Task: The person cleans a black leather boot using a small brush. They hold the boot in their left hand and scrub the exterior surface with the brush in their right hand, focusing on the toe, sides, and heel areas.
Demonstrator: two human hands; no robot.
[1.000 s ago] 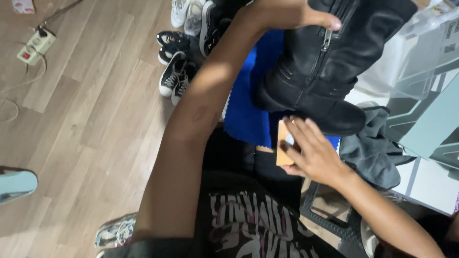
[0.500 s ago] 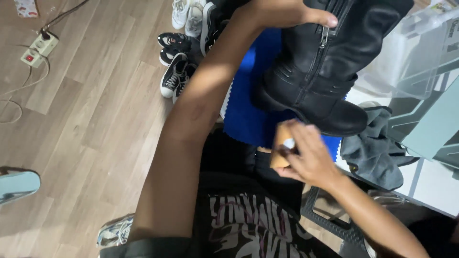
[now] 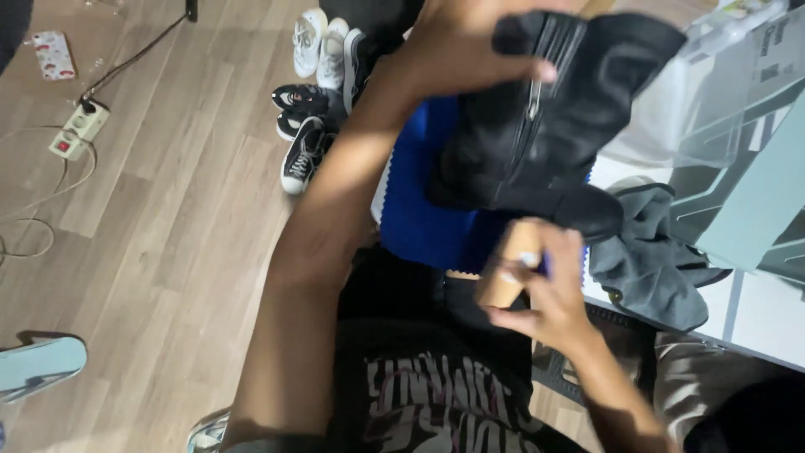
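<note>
A pale wood-plank floor (image 3: pixel 168 235) fills the left of my view, with a white power strip (image 3: pixel 80 127) and its cables near the top corner, a light flip-flop (image 3: pixel 38 367) at the bottom edge, and black and white sneakers (image 3: pixel 306 138) lined up beside a bright blue cloth (image 3: pixel 419 210).

Compared with a second ago, the black boot (image 3: pixel 545 126) is lifted higher and tipped further over, its zip now facing me and the sole end hanging just above my right hand (image 3: pixel 545 302). That hand has slid down and inward, and the tan block, likely a brush or sponge (image 3: pixel 507 273), has come off the lower edge of the boot. I judge this as a pause between strokes while the boot is turned to show a new side.

My left hand (image 3: pixel 470 50) is closed around the top of the boot shaft, fingers wrapped over the leather. My right hand is curled shut around the tan block, holding it close below the boot's foot, not clearly touching. A grey garment (image 3: pixel 654 260) lies crumpled to the right, next to a clear plastic box (image 3: pixel 704 92).
</note>
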